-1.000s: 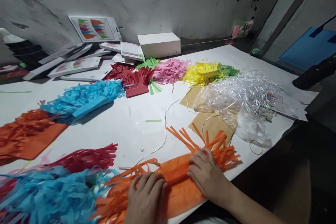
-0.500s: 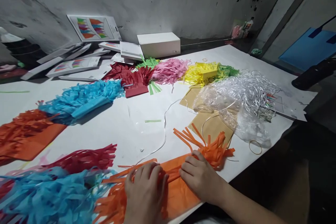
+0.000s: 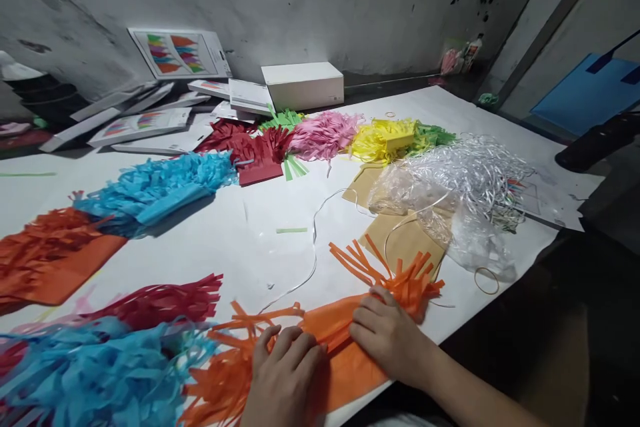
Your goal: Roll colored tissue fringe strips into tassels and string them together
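Observation:
An orange tissue-paper tassel sheet [image 3: 353,370] lies on the table's near edge, with cut fringe strips at both ends and an uncut middle. My left hand [image 3: 286,370] bends its fingers over the left part of the middle, beside the left fringe. On the right part, my right hand [image 3: 387,333] has its fingers curled over a folded ridge of the paper, close to the right fringe. Both hands grip the sheet; my thumbs are largely hidden. A white string [image 3: 315,240] runs from behind the orange paper toward brown paper pieces [image 3: 400,240].
Blue tissue fringe [image 3: 95,367] is heaped at the near left. Dark red [image 3: 263,153], pink [image 3: 325,135] and yellow [image 3: 380,140] tassels line the back. A silvery string bundle [image 3: 470,163] and clear plastic lie right. Flat printed packs [image 3: 145,125] and a white box [image 3: 305,87] stand by the wall.
Both hands have shifted slightly to the right along the orange paper. The left fringe strips have lifted and spread, and the ridge under my fingers has changed shape a little.

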Available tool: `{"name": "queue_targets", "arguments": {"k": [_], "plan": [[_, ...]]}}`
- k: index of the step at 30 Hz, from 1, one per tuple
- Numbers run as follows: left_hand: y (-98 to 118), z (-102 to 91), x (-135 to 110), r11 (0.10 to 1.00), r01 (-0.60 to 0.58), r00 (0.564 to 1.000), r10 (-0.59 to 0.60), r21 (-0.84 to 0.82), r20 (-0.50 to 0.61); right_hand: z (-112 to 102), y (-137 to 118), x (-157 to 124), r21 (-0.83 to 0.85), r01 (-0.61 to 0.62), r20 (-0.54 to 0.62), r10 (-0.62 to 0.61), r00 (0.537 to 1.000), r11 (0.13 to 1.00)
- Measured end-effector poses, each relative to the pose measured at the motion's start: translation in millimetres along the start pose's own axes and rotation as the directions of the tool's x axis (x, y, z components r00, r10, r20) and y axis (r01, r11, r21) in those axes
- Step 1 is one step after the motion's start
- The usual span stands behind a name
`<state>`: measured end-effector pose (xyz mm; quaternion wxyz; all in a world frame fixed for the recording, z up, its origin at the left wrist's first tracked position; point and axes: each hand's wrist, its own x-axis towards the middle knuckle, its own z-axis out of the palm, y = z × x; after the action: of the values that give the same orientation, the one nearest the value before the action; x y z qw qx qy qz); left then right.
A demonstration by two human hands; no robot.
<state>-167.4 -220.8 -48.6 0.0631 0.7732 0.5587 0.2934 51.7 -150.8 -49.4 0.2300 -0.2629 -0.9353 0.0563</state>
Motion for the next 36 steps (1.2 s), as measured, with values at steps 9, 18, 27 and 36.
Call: {"name": "queue_targets", "arguments": {"k": [9, 18, 27, 36], "plan": [[3.3, -1.9, -0.5, 0.941, 0.12, 0.99, -0.138, 0.316, 0.035, -3.8, -4.9, 0.9, -0.02, -0.356, -0.031, 0.356, 0.934, 0.934], [2.0, 4.1, 3.4, 0.991, 0.042, 0.999, -0.045, 0.127, 0.022, 3.3, -6.9, 9.2, 0.031, -0.042, 0.066, 0.04, 0.997, 0.999], [-4.2, 10.0, 10.1, 0.999, -0.014, 1.0, 0.015, 0.052, -0.026, 17.1, -17.9, 23.2, -0.044, 0.029, 0.054, -0.027, 0.998, 0.999], [-18.4, -2.0, 1.6, 0.987, -0.084, 0.995, 0.077, 0.134, 0.056, 2.3, 6.2, -3.0, 0.032, -0.072, -0.013, 0.072, 0.997, 0.997]]}}
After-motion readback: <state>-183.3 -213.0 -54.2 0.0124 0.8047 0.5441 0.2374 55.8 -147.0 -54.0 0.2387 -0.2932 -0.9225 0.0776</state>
